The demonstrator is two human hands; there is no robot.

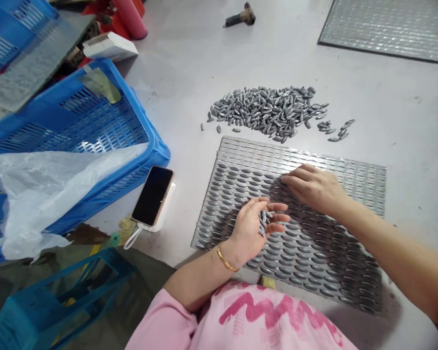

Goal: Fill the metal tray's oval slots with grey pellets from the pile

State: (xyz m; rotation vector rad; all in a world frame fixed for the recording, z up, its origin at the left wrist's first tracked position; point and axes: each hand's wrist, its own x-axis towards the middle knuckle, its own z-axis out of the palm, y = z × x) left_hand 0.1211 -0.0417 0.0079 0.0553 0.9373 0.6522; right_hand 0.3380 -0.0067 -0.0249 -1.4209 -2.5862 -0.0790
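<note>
Head view, looking down on a perforated metal plate (295, 158) with oval slots, lying flat on a pale work surface (175, 82). Most slots in its lower part hold grey oval pellets (306, 253), each lying lengthwise, apparently aligned by the slot's shape; the rows nearest the far edge stand bare. A loose heap of pellets (266, 112) sits just beyond that edge, seemingly placed there to stay within easy reach.

Left hand (246, 228) palm up above the plate, fingers curled narrow around a small cluster of pellets (263, 221), probably cupped to keep the pieces together close to the slots. Right hand (314, 187) palm down over the plate, fingers close together, tips angled toward the slots; cannot tell whether a pellet lies beneath them.

To the left, a phone (152, 196) rests beside a blue plastic crate (76, 121) with a plastic bag (58, 194) draped over it, both off the plate and clear of the hands' working area. A second perforated plate (387, 29) lies at upper right.
</note>
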